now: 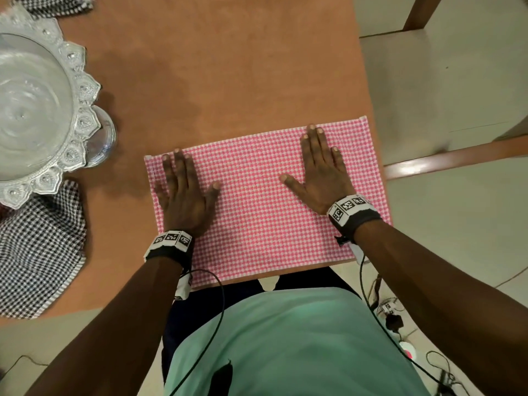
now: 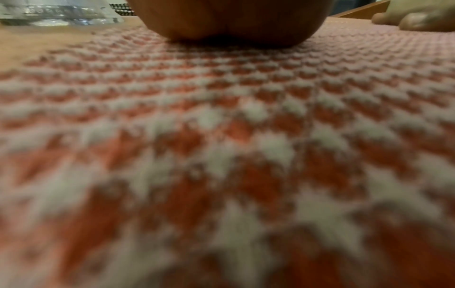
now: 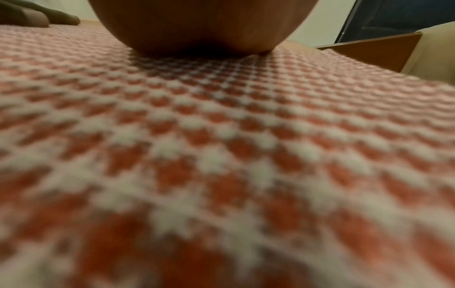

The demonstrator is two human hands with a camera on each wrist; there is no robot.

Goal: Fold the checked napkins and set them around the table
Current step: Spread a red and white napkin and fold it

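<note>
Pressing pink napkin flat at table's 5 o'clock corner, left hand and right hand lying straight-fingered, grasping nothing. Leaving black-checked napkins unfolded at 9 o'clock; folding likely barely starting.

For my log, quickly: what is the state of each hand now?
Left hand: open, fingers straight, pressing flat on the pink-and-white checked cloth napkin.
Right hand: open, fingers spread, also flat on it, holding nothing.

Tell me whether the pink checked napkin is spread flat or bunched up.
Spread flat: the pink checked napkin lies smooth on the table, left hand and right hand pressing it.
</note>
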